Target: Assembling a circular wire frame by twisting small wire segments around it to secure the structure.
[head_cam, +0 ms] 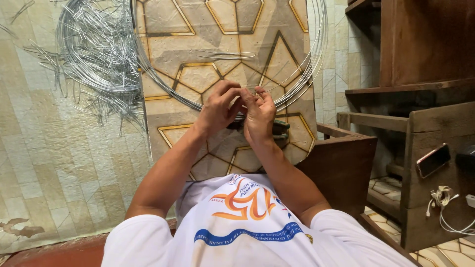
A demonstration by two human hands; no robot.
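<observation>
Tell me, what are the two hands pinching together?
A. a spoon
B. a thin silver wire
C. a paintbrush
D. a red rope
B: the left hand and right hand meet on a thin silver wire that runs off the big wire coil lying on the patterned board.

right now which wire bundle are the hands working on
The big open wire hoop, whose lower arc passes through both hands. The tangled wire heap lies untouched at upper left.
</observation>
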